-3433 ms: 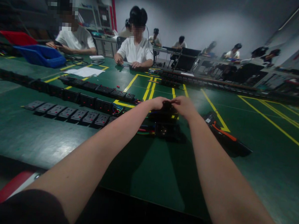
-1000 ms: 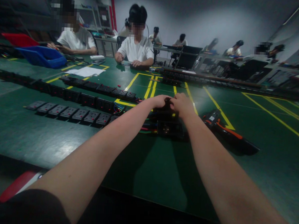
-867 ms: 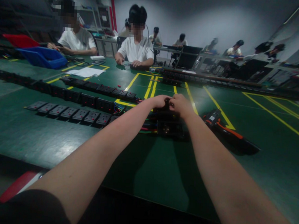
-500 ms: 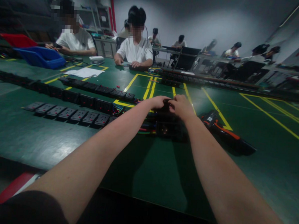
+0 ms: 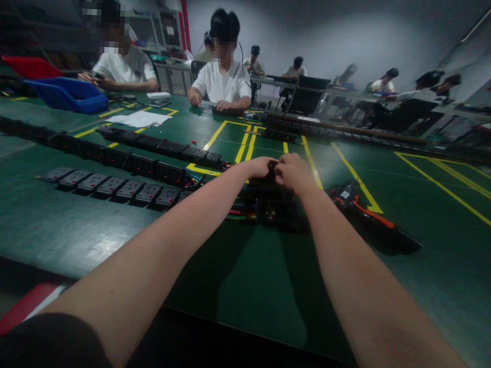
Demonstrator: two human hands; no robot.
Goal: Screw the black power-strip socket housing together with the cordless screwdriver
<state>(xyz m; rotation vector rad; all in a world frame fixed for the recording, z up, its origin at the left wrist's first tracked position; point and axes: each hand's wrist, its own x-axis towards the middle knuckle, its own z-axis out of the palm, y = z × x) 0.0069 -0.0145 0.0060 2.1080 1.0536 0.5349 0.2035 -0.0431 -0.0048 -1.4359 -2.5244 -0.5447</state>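
My left hand (image 5: 261, 168) and my right hand (image 5: 294, 173) meet over the green table, fingers curled around a small black part (image 5: 273, 168) whose kind I cannot make out. Just below them lies a black box-shaped end piece (image 5: 275, 211) with coloured wires at its left side. To its left runs a row of black socket modules (image 5: 125, 190). Behind that, a longer black socket strip (image 5: 135, 163) ends in loose coloured wires near my left forearm. A shorter socket row (image 5: 169, 147) lies farther back. My hands partly cover what is beneath them.
A black and orange handheld power tool (image 5: 371, 218) lies right of my right forearm. A blue bin (image 5: 67, 95), a red bin (image 5: 31, 67) and white paper (image 5: 142, 118) are at the back left. Across the green table (image 5: 240, 277) sit people in white shirts; more black strips (image 5: 339, 129) lie behind.
My right hand has shifted slightly left and up, its fingers moving at the black part. My left hand stays nearly in place.
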